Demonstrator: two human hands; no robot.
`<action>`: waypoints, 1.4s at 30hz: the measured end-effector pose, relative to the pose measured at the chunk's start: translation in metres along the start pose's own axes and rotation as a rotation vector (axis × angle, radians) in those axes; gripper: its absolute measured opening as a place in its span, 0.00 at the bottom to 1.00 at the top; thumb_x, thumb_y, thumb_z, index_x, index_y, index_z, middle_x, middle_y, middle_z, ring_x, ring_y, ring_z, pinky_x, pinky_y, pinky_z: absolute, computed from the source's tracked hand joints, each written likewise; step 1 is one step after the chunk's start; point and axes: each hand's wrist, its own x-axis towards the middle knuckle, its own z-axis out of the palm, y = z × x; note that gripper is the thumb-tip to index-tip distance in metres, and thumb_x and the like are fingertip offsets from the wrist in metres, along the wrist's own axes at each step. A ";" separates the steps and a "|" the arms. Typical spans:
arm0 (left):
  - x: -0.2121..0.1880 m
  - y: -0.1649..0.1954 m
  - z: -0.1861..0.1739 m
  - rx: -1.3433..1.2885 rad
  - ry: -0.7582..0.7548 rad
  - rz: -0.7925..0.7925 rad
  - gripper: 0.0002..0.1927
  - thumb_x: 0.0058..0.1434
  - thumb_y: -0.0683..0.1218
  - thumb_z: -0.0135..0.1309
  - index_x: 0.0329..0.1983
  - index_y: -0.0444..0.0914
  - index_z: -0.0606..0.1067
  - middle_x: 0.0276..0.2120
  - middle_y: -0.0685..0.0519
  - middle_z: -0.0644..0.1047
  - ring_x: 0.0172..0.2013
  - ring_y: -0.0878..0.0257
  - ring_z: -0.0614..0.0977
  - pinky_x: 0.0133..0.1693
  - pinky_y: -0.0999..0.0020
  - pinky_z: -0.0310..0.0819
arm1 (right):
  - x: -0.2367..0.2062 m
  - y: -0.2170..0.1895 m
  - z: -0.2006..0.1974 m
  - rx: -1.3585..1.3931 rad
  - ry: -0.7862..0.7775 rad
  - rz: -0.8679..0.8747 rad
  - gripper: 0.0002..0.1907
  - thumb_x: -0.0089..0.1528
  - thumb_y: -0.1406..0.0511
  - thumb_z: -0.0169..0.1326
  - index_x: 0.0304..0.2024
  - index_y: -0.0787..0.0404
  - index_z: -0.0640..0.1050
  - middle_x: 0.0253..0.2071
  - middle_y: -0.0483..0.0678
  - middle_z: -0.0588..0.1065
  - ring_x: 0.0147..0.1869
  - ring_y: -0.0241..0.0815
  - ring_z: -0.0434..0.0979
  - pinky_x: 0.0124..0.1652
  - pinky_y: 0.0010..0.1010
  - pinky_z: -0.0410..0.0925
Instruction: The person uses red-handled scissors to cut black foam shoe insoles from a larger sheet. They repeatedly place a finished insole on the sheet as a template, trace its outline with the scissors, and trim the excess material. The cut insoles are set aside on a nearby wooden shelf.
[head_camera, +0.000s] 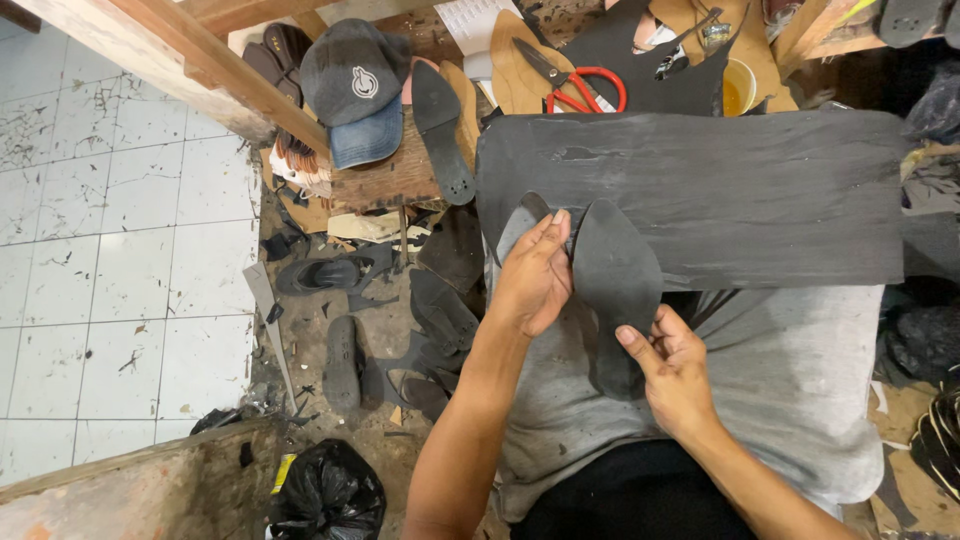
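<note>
Big sheet: a large dark grey rubber sheet (720, 190) is laid across the person's lap and reaches up to the wooden surface (390, 180).
Shirt: a grey shirt (780, 380) is seen under the sheet.
Floor: white tiles (120, 250) are seen on the left, and dark scraps (400, 320) and old sandals (340, 365) are spread beside them.
Bag: a black plastic bag (330, 495) is seen low down on the floor.
Cap: a dark cap (355, 85) is set on the wooden surface, next to a black sole (440, 130).
Sole shape: a dark sole-shaped piece (615, 290) is held at the lower edge of the big sheet, between both hands.
Second piece: a smaller grey piece (520, 225) is tucked behind the left hand, just beside the sole shape.
Left hand (535, 275): its grip is closed on the top left edge of the sole shape, with the fingers laid on it.
Right hand (675, 370): its grip is pinched on the lower right edge of the sole shape.
Scissors: scissors with red handles (580, 85) are laid at the top, well apart from the hands.
Cup: a small yellow cup (738, 92) is seen near the scissors.
</note>
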 end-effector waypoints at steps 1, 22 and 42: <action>0.000 0.001 0.001 -0.008 -0.017 0.024 0.25 0.74 0.46 0.41 0.70 0.27 0.61 0.61 0.50 0.72 0.63 0.66 0.71 0.66 0.71 0.62 | 0.002 -0.001 -0.002 -0.016 -0.002 -0.004 0.13 0.64 0.68 0.57 0.51 0.63 0.76 0.44 0.42 0.79 0.44 0.27 0.73 0.46 0.21 0.67; 0.010 -0.009 -0.013 -0.032 -0.007 0.043 0.23 0.74 0.46 0.44 0.67 0.28 0.65 0.60 0.55 0.72 0.63 0.72 0.68 0.66 0.77 0.57 | -0.001 -0.013 0.020 0.271 -0.017 0.007 0.17 0.64 0.74 0.55 0.56 0.66 0.75 0.54 0.48 0.79 0.57 0.34 0.77 0.58 0.26 0.67; 0.010 -0.010 -0.017 -0.047 -0.094 0.071 0.13 0.76 0.45 0.45 0.57 0.32 0.71 0.48 0.60 0.73 0.53 0.74 0.72 0.59 0.78 0.64 | 0.002 -0.007 0.018 0.194 0.029 0.038 0.18 0.62 0.74 0.57 0.55 0.67 0.76 0.53 0.50 0.80 0.56 0.35 0.77 0.56 0.28 0.68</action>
